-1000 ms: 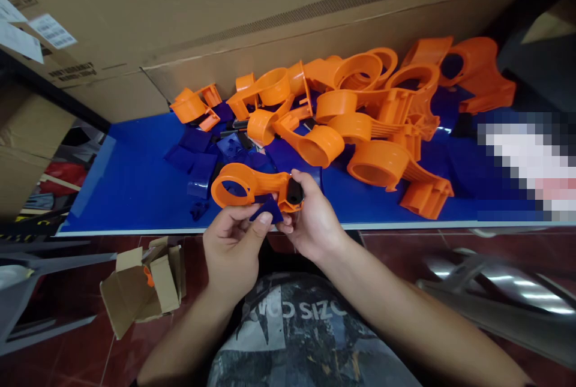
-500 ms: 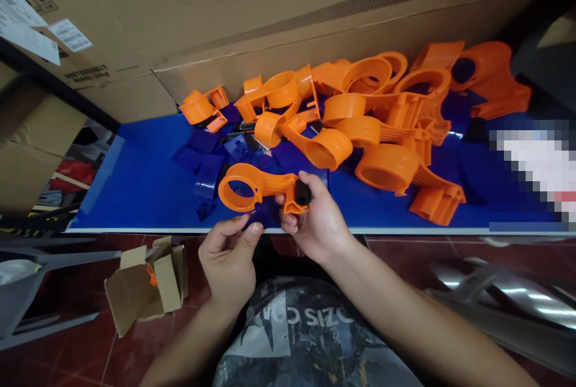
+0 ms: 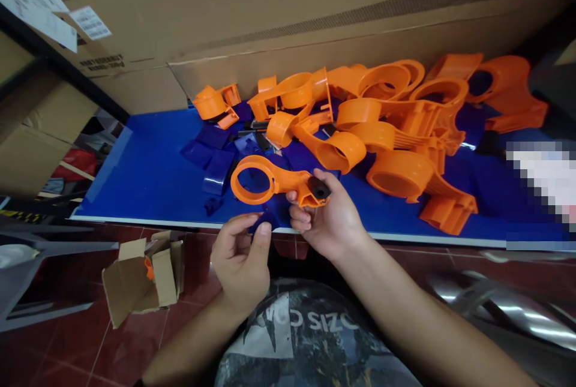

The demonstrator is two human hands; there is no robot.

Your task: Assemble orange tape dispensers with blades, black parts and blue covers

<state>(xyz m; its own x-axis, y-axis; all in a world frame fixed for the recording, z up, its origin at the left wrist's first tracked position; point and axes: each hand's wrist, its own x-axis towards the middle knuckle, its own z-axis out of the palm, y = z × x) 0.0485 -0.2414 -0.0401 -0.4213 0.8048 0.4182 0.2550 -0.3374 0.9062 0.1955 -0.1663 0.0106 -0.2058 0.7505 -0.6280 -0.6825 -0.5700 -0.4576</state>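
Observation:
My right hand (image 3: 330,216) grips an orange tape dispenser (image 3: 288,180) by its narrow end, where a black cylindrical part (image 3: 318,188) sits under my thumb. The dispenser's round ring points left, over the blue surface. Between thumb and fingers, my left hand (image 3: 243,255) pinches a small dark blue plastic piece (image 3: 263,219), just below the ring and apart from it. My fingers hide part of that piece. Several more orange tape dispensers (image 3: 398,174) lie heaped behind and to the right. Dark blue plastic pieces (image 3: 218,174) are scattered left of the heap.
A blue work surface (image 3: 130,177) with a pale front edge lies before me. Behind it stands a large cardboard box (image 3: 180,9). An open small carton (image 3: 126,285) rests on the red tiled floor at left. Grey chair-like shapes flank me.
The held dispenser has turned and risen slightly, with its ring now farther from the blue piece. Both hands keep their hold. The whole view has shifted a little.

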